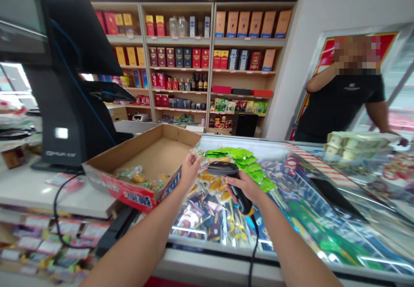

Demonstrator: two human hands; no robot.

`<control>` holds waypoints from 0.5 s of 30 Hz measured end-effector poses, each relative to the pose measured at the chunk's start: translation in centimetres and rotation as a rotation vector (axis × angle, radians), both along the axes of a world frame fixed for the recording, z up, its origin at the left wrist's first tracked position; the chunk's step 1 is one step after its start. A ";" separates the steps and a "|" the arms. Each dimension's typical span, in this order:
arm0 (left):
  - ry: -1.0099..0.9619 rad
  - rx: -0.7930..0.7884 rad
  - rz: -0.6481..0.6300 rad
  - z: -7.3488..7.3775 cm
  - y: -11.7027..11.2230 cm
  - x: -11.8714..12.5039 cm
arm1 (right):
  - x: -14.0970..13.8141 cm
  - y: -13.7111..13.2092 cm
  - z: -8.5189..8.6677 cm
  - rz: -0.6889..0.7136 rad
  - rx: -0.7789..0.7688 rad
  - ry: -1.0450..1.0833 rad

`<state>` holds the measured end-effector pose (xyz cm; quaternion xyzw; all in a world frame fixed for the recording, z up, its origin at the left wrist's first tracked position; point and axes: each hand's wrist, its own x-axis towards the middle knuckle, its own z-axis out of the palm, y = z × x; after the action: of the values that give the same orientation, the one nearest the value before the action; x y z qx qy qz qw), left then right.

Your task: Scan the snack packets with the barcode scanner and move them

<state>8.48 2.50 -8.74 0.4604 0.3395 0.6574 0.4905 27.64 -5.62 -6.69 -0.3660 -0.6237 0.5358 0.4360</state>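
Observation:
My right hand is wrapped round the handle of a black barcode scanner with a yellow band and a black cable. Its head points left toward a small clear snack packet that my left hand pinches by its edge. Both hands hover over the glass lid of a chest freezer. Just left of my left hand lies an open cardboard box with a few yellow snack packets in its near corner. Green packets and yellow packets lie on the glass beneath the scanner.
A black checkout terminal stands on the white counter at left. A person in a black shirt stands behind the freezer at right, near a stack of bundled goods. Shelves of boxed goods and bottles fill the back wall.

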 end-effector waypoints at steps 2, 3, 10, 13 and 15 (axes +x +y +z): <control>0.024 0.021 0.005 -0.2 0.2 0.0 | 0.0 0.0 -0.2 -0.003 -0.002 -0.010; 0.038 0.041 0.017 -0.3 0.3 0.0 | 0.0 0.0 -0.2 -0.003 0.000 -0.013; 0.042 0.118 0.077 -0.7 0.6 0.1 | -0.1 0.0 -0.1 -0.027 -0.004 -0.016; 0.013 0.073 0.033 -0.5 0.4 0.1 | -0.1 0.1 0.0 -0.015 -0.014 -0.019; 0.003 0.046 0.007 -0.4 0.2 0.1 | -0.1 0.2 0.0 -0.017 -0.026 -0.015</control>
<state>8.54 2.72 -9.16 0.4716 0.3265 0.6660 0.4770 27.51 -5.46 -6.69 -0.3811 -0.6168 0.5371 0.4311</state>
